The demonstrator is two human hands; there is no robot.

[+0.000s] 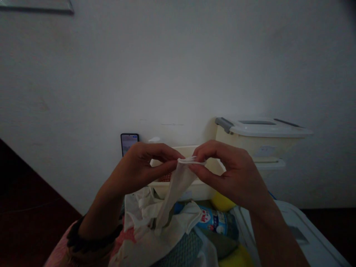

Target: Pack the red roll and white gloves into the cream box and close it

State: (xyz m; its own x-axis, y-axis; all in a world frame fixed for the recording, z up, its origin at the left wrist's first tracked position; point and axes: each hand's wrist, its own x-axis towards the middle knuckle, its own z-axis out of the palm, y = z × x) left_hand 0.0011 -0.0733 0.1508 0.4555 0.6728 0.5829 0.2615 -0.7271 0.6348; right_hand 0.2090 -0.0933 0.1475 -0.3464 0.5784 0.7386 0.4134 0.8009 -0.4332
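Observation:
A thin white sock (178,185) hangs by its banded opening between my two hands, its narrow end trailing down over a heap of white cloth. My left hand (150,165) pinches one side of the opening between thumb and fingertips. On the other side, my right hand (219,163) grips the same edge in a pinch. Below lie crumpled white cloth pieces (155,244), partly spread over a blue woven item (183,250). A blue-labelled bottle (217,221) lies on its side to their right.
A cream bin (191,187) with something red inside stands behind my hands, against the wall. A phone (129,142) leans at its left. At right are a lidded cream box (256,141) and a white lid (303,230). Yellow items (222,201) lie near the bottle.

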